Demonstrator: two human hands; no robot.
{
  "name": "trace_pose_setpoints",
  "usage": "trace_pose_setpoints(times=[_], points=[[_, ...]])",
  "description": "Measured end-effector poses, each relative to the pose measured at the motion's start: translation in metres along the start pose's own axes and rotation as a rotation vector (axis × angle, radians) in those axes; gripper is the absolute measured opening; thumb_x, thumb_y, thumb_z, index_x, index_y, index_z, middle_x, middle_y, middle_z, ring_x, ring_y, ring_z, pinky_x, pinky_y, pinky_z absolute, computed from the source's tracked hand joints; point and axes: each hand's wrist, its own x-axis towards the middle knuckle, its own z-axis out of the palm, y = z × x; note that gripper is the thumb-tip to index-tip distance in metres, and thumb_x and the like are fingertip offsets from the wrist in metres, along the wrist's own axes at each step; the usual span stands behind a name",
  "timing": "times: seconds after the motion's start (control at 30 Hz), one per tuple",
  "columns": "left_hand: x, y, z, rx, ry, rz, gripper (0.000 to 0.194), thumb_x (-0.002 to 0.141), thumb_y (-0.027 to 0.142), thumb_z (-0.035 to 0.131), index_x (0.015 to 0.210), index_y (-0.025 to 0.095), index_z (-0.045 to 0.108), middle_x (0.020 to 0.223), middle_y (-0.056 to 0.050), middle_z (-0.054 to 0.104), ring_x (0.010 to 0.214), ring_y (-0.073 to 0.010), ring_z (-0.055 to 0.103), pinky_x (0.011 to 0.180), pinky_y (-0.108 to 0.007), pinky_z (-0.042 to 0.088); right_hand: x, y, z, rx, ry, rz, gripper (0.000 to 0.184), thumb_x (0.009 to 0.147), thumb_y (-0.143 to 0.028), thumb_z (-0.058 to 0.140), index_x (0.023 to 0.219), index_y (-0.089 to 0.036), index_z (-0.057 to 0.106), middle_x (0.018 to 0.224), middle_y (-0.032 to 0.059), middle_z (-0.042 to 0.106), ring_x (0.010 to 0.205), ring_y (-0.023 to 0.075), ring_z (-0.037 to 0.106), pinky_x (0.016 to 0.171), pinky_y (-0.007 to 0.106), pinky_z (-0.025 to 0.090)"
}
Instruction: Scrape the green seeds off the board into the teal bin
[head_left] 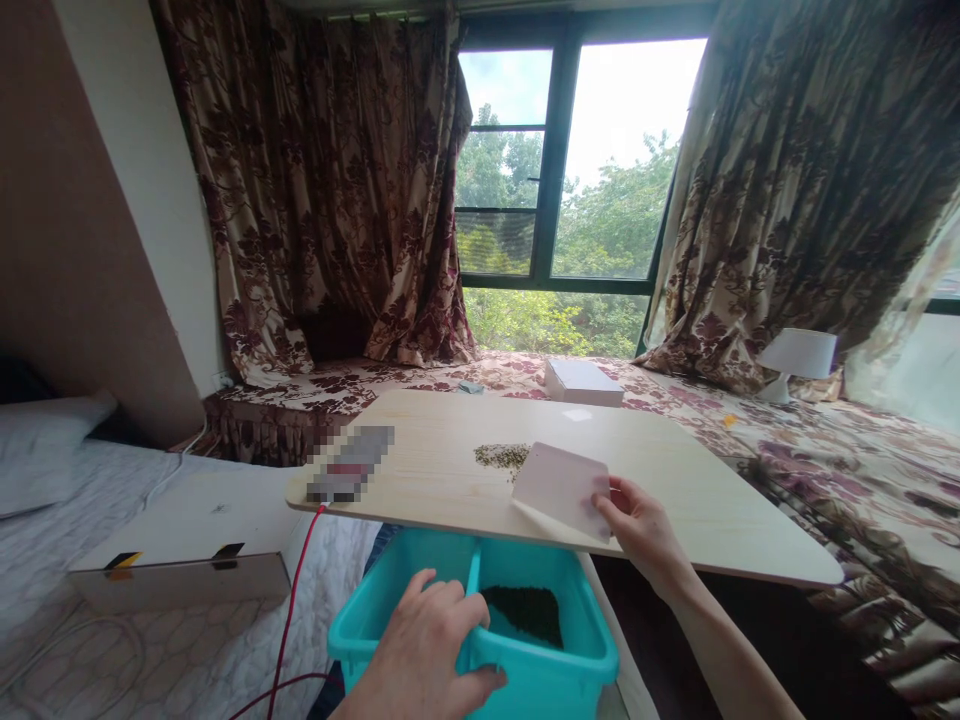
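My right hand pinches the right edge of a thin, pale, translucent sheet, tilted over the low table. Close to the sheet's left edge lies a scattered patch of small greenish-brown grains; the sheet may cover part of it. Below the table's front edge is a turquoise two-compartment bin. A dark, fine-grained heap lies in its right compartment. My left hand is closed over the bin's near rim by the divider, hiding part of the left compartment.
A blurred-out device with a red cable lies at the table's left end. A white box rests on the bed at left. Behind the table are another white box and a lamp on the window seat.
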Motion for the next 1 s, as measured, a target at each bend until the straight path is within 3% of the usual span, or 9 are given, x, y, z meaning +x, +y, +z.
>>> trace_pose_setpoints(times=[0.3, 0.67, 1.0], points=[[-0.001, -0.002, 0.001, -0.023, 0.020, 0.011, 0.021, 0.071, 0.032, 0.075, 0.087, 0.026, 0.062, 0.083, 0.004, 0.061, 0.088, -0.0198, 0.060, 0.104, -0.051, 0.032, 0.000, -0.008, -0.016, -0.029, 0.038, 0.016, 0.032, 0.065, -0.037, 0.059, 0.091, -0.018, 0.064, 0.075, 0.0084, 0.075, 0.063, 0.0220, 0.069, 0.041, 0.025, 0.046], [0.000, 0.001, -0.002, -0.004, -0.024, -0.019, 0.023, 0.070, 0.032, 0.076, 0.087, 0.026, 0.062, 0.084, 0.003, 0.062, 0.090, -0.0210, 0.061, 0.104, -0.053, 0.032, 0.009, 0.003, 0.005, -0.005, 0.026, 0.000, 0.035, 0.065, -0.040, 0.055, 0.091, -0.018, 0.064, 0.071, 0.0073, 0.074, 0.063, 0.0217, 0.069, 0.041, 0.025, 0.047], [-0.002, -0.002, 0.002, -0.028, -0.025, -0.020, 0.024, 0.069, 0.033, 0.077, 0.088, 0.025, 0.063, 0.084, 0.003, 0.061, 0.089, -0.0203, 0.060, 0.104, -0.052, 0.030, 0.005, -0.009, -0.004, -0.001, 0.012, -0.001, 0.032, 0.063, -0.037, 0.058, 0.088, -0.017, 0.064, 0.069, 0.0062, 0.074, 0.060, 0.0207, 0.068, 0.044, 0.026, 0.049]])
